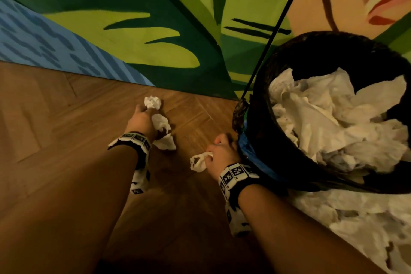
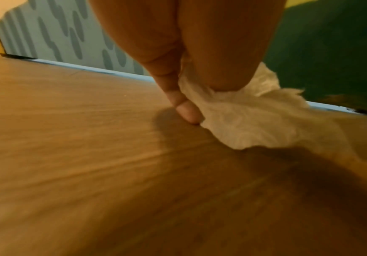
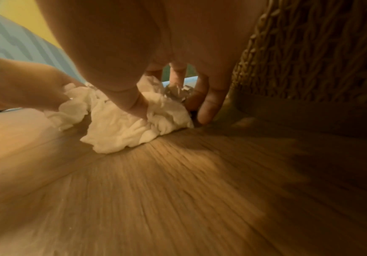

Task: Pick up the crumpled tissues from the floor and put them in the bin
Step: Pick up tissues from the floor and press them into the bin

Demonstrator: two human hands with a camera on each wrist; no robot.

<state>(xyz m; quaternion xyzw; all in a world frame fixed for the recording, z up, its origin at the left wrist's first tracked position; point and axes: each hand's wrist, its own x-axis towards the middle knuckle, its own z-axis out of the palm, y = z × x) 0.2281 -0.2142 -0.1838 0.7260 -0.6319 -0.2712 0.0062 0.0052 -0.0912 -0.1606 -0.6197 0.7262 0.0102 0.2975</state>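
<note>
Low over the wooden floor [image 1: 66, 118], my left hand [image 1: 148, 115] grips a bunch of crumpled white tissues [image 1: 161, 122]; one ball [image 1: 153, 102] sticks out beyond the fingers. In the left wrist view, thumb and fingers [image 2: 189, 112] pinch that tissue [image 2: 244, 124] just above the floor. My right hand [image 1: 219, 147] is beside the bin's base, curled round another crumpled tissue [image 1: 198, 161]. The right wrist view has the thumb pressed into this tissue [image 3: 134, 128] on the floor. The dark woven bin [image 1: 255, 122] stands at the right, heaped with white tissues [image 1: 322, 118].
A painted wall [image 1: 155, 29] with green leaves runs along the far edge of the floor. A black cord [image 1: 278, 29] slants down to the bin's left side. More white crumpled paper [image 1: 367, 229] lies at the lower right, below the bin. The bin's woven wall [image 3: 309, 69] is right beside my right fingers.
</note>
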